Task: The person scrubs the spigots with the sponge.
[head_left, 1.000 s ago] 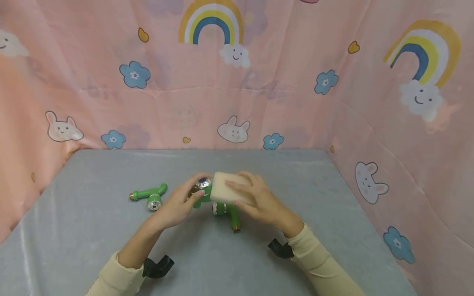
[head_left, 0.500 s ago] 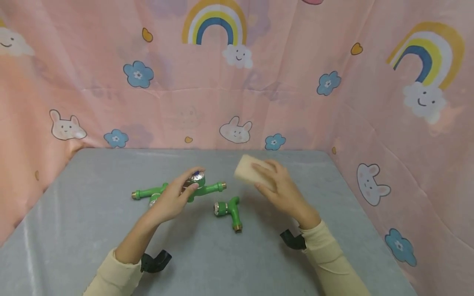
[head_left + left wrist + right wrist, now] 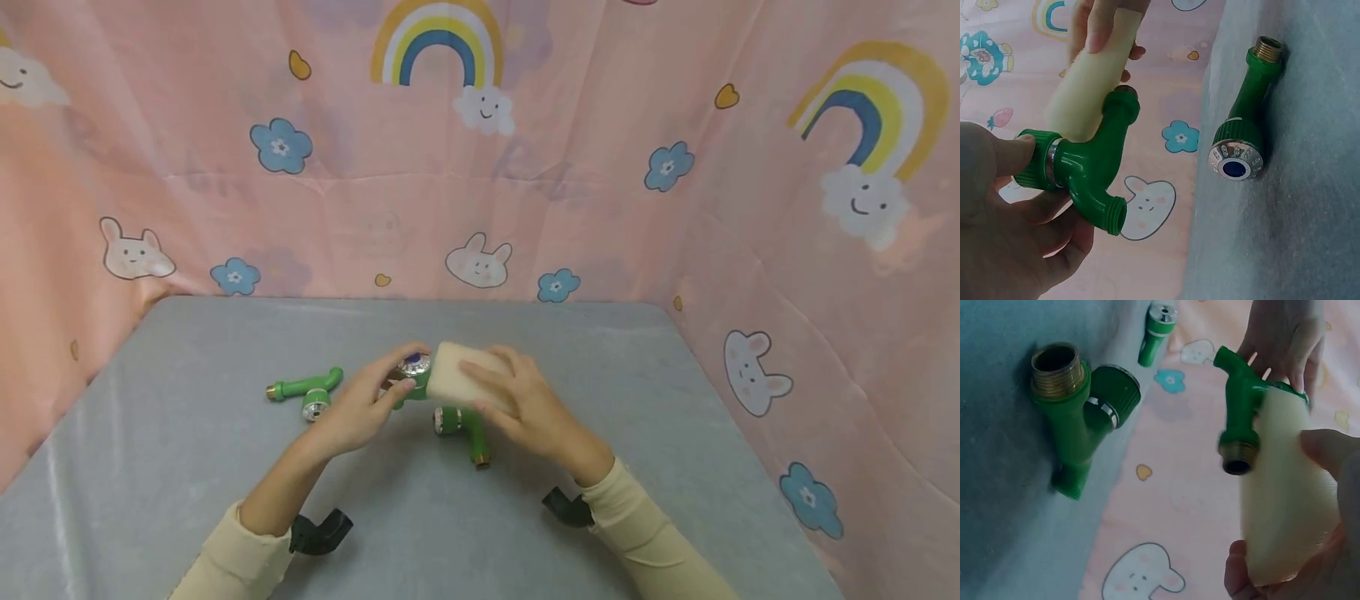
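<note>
My left hand (image 3: 367, 404) grips a green faucet (image 3: 1094, 159) by its ribbed round knob, thumb on one side and fingers beneath. The faucet's threaded brass end and bent spout stick out past the fingers in the left wrist view. A cream sponge (image 3: 468, 375) is in my right hand (image 3: 536, 408), pinched between thumb and fingers. In the head view the sponge overlaps the faucet's body and hides part of it. Seen from the right wrist, the sponge (image 3: 1285, 487) lies along the held faucet (image 3: 1238, 412), right at its knob.
Two more green faucets rest on the grey table (image 3: 420, 533): one at the left (image 3: 303, 389), another (image 3: 468, 433) below the hands. Black curved pieces (image 3: 321, 532) stick out at both wrists. A pink printed curtain (image 3: 585, 125) stands behind and at the sides.
Half a second ago the sponge was off to the right, apart from the held faucet. Now my right hand has brought it left against the faucet, which has also turned in my left hand.
</note>
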A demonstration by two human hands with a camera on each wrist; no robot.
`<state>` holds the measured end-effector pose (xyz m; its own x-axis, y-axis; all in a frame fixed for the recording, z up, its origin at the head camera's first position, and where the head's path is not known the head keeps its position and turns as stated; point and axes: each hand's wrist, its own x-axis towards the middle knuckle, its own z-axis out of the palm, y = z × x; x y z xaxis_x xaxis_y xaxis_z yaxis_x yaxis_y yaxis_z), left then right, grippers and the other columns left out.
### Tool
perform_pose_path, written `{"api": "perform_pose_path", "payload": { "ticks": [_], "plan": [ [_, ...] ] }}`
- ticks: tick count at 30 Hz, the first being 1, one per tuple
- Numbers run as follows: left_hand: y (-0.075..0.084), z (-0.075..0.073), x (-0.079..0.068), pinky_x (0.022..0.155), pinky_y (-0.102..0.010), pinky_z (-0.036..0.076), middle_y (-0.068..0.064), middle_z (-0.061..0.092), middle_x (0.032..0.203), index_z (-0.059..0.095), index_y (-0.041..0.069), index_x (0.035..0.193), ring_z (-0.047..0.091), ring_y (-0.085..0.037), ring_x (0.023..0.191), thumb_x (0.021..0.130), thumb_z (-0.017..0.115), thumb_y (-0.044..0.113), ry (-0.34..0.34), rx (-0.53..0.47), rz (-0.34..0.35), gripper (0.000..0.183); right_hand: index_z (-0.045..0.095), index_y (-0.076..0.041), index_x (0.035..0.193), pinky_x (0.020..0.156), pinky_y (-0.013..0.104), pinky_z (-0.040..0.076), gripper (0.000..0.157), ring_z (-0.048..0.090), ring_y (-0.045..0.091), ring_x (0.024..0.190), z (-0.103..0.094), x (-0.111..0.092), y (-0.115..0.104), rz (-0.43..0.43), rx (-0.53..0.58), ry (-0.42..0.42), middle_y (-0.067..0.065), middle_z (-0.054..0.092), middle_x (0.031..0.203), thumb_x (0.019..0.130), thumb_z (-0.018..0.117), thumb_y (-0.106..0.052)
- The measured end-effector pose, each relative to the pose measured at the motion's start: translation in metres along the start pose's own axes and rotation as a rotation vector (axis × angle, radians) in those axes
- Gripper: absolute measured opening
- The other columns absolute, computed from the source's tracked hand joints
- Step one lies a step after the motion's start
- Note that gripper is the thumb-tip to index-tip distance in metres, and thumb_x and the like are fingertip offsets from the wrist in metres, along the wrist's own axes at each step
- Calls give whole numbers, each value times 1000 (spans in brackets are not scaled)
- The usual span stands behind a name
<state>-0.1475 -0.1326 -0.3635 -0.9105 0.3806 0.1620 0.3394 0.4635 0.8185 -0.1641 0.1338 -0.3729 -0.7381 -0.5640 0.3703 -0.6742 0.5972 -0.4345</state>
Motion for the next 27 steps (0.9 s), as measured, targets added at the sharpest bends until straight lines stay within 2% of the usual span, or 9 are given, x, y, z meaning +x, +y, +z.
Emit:
{"api": "perform_pose_path", "payload": {
  "ticks": [5,9,11,13,16,19,21,24,27],
  "plan": [
    [-1,0,0,85,-40,56,-15,55,147,45,16,150,61,-31,113,107,48,12,6,12,-4,43,63,-22,139,90,54,52,43,50,40,122,-9,-1,5,51,-86,6,20,51,143,96,68,-25],
    [-6,-4,0,93,-51,57,-20,53,147,44,16,150,60,-39,123,108,47,12,68,-11,-39,43,63,-18,139,92,59,50,45,50,44,122,-23,-1,20,130,-120,67,25,50,143,95,70,-23],
    [-8,-6,0,91,-50,57,-22,55,144,44,15,149,62,-41,121,108,46,11,92,-53,-52,42,59,-16,142,93,61,48,49,48,45,124,-28,-1,23,151,-86,114,26,48,144,95,70,-22],
    [-10,-7,1,89,-45,58,-24,58,139,43,12,149,64,-39,116,108,45,11,94,-127,-65,41,55,-16,146,93,60,48,53,47,45,127,-28,-1,22,130,-40,161,25,47,144,95,69,-20],
    [-10,-8,2,87,-37,59,-28,61,132,39,5,148,67,-33,110,109,44,12,65,-271,-86,40,51,-16,149,93,57,49,57,46,43,127,-20,0,11,39,15,194,24,45,145,94,69,-18],
    [-10,-10,3,89,-31,60,-25,66,123,36,2,148,70,-23,108,110,42,16,36,-410,-126,41,52,-18,148,92,55,51,58,45,42,127,-8,0,-1,-64,-7,177,23,44,145,93,72,-19],
    [-9,-11,3,89,-29,60,-18,69,117,34,1,150,71,-17,105,111,41,19,26,-487,-158,43,56,-20,145,94,55,52,57,44,41,128,-1,0,-5,-107,-56,182,22,45,143,91,75,-19],
    [-9,-14,3,90,-27,59,-4,68,114,31,1,153,70,-10,102,111,37,23,16,-569,-210,47,60,-21,141,97,57,51,59,46,41,127,0,1,-2,-122,-127,228,21,47,140,87,80,-15],
    [-10,-15,4,91,-25,58,4,63,114,29,0,154,70,-7,100,112,35,24,15,-620,-247,49,62,-20,139,98,58,50,61,47,42,125,-5,3,9,-85,-177,288,21,50,138,82,83,-8]
  ]
}}
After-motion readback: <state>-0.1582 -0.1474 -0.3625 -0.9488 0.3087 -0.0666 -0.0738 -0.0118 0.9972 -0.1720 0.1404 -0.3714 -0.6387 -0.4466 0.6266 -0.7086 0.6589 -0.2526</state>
